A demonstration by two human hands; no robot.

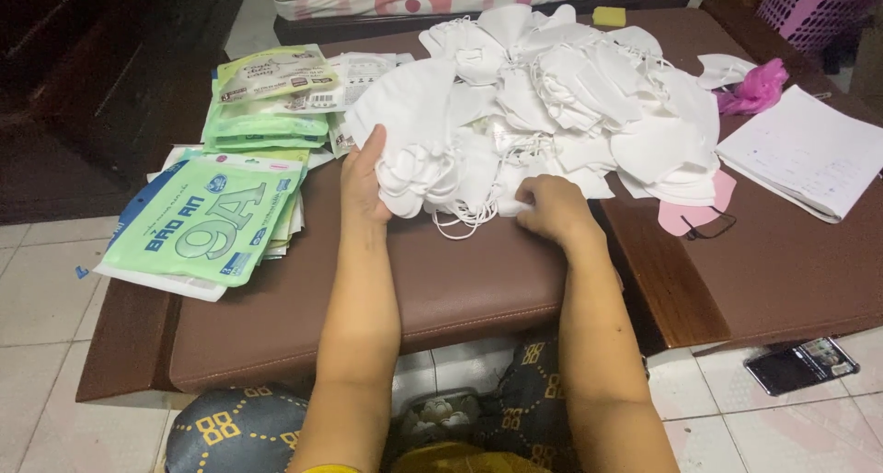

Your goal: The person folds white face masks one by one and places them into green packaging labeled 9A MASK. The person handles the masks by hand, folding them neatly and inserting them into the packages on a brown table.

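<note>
A big heap of white face masks (570, 96) covers the middle and far part of a brown padded bench (441, 289). My left hand (364, 181) grips a stack of white masks (409, 137) at the heap's near left edge. My right hand (550, 208) rests with curled fingers on the near edge of the heap, pinching a mask with its ear loops (464, 220) trailing onto the bench.
Green and white flat mask packets (207, 220) lie stacked at the left, with more packets (271, 101) behind them. A white notebook (805, 151), a pink mask (694, 214) and a pink plastic bag (759, 85) sit at the right. A phone (800, 364) lies on the tiled floor.
</note>
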